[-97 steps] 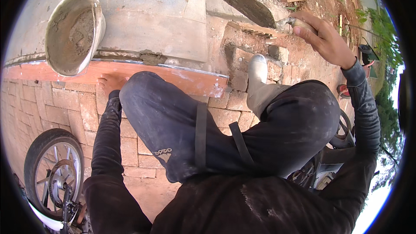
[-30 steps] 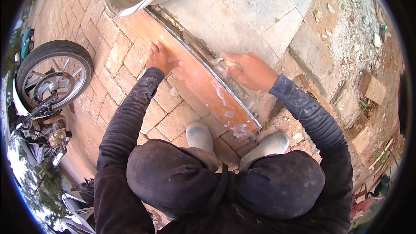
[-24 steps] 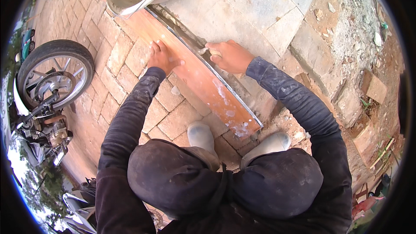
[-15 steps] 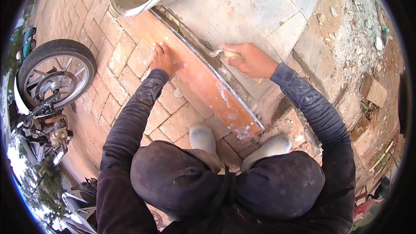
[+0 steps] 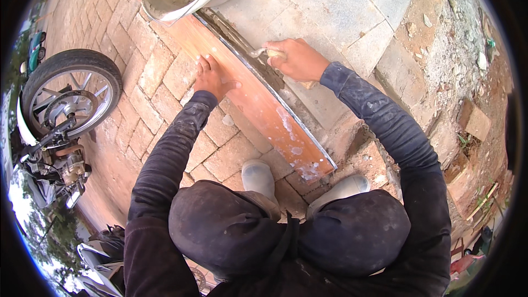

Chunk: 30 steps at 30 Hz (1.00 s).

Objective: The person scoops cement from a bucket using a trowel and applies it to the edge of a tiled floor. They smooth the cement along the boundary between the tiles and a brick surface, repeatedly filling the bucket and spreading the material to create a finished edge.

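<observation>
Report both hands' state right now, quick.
Left hand: open, resting on the orange board.
Right hand: closed, holding the trowel handle.

A motorcycle's front wheel (image 5: pixel 70 108), dark-tyred with pale spokes, stands at the left, its dirty mechanical parts (image 5: pixel 66 168) just below it. Above the wheel, near the rim of the view, sits a small green vehicle (image 5: pixel 37 52); below it are blurred trees (image 5: pixel 52 234) and some white-and-dark bodywork (image 5: pixel 102 258). Tan paving blocks (image 5: pixel 135 107) spread from just right of the wheel. Well apart from it, on the far right, lie pale rubble (image 5: pixel 456 58), a loose brick (image 5: pixel 478 122) beside a green tuft (image 5: pixel 465 142), and a thin stick (image 5: pixel 483 202). Lower than the wheel on that far side is an unclear reddish object (image 5: pixel 465 264).
</observation>
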{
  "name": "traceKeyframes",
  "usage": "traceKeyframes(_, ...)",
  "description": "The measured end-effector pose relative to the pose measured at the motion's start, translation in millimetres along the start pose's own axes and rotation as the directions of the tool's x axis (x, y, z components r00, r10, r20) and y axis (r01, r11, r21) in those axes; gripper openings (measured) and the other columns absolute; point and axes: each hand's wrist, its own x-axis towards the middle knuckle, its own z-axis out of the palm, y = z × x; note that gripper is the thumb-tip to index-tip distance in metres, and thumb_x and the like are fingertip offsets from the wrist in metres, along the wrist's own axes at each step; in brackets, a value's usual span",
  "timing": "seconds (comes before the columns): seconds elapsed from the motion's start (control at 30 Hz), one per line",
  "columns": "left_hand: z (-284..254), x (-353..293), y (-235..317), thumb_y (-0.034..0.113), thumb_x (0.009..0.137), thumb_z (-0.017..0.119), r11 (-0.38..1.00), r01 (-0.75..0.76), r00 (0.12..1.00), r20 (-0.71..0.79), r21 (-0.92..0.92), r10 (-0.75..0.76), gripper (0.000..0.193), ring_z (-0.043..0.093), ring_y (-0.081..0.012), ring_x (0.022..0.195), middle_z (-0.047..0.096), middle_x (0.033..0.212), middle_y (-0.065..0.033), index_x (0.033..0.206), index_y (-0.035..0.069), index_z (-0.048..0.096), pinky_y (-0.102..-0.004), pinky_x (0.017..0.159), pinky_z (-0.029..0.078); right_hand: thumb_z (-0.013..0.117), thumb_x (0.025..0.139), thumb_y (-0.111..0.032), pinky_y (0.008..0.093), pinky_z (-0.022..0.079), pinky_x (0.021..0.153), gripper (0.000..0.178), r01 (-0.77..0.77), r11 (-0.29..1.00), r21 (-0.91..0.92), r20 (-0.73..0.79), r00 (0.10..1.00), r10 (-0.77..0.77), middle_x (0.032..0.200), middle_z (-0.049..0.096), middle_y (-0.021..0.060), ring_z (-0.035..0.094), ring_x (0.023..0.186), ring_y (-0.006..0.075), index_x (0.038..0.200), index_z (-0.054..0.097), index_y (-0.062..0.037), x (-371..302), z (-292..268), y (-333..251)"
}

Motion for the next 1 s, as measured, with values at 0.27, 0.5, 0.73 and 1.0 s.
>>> traceKeyframes(0.27,-3.9,-2.6,4.8,0.068,0.064,0.076,1.0,0.012,0.999,0.04,0.012,-0.013,0.132,0.019,-0.054,0.14,0.012,0.146,-0.0461,0.145,-0.015,0.013,-0.0462,0.113,0.031,0.058,0.086,-0.023,0.0413,0.055,0.079,0.047,0.046,0.997,0.056,0.05,0.998,-0.049,0.091,0.068,0.0269,0.068,0.078,0.0387,0.129,0.06,-0.0066,40.5,2.5,-3.4)
traceKeyframes(0.5,-16.7,7.8,15.3,0.068,0.06,0.079,0.993,0.076,0.988,0.129,0.09,-0.087,0.139,0.018,-0.0479,0.144,0.011,0.15,-0.0417,0.147,-0.014,0.007,-0.0434,0.118,0.019,0.059,0.089,-0.023,0.0366,0.055,0.063,0.046,0.078,0.996,-0.038,-0.047,0.996,-0.08,0.077,0.068,0.019,0.067,0.058,0.0243,0.133,0.058,-0.0086,43.9,6.1,11.4)
traceKeyframes(0.73,-19.6,9.8,9.8,0.065,0.057,0.083,0.985,0.102,0.983,0.141,0.136,-0.121,0.143,0.016,-0.0491,0.143,0.011,0.15,-0.0422,0.146,-0.014,0.005,-0.0443,0.118,0.019,0.06,0.09,-0.026,0.0373,0.054,0.064,0.048,0.058,0.998,0.026,0.049,0.997,-0.059,0.076,0.068,0.021,0.065,0.057,0.0252,0.136,0.056,-0.0111,65.6,9.1,-4.2)
traceKeyframes(1.0,-24.0,11.5,20.6,0.067,0.056,0.083,0.988,0.106,0.979,0.16,0.109,-0.122,0.145,0.013,-0.0527,0.142,0.008,0.149,-0.0438,0.146,-0.015,0.004,-0.0461,0.117,0.022,0.057,0.085,-0.016,0.0451,0.055,0.073,0.041,0.017,0.963,-0.269,-0.135,0.989,-0.055,0.099,0.069,0.0236,0.068,0.076,0.0384,0.124,0.062,-0.0057,69.0,28.7,-21.3)
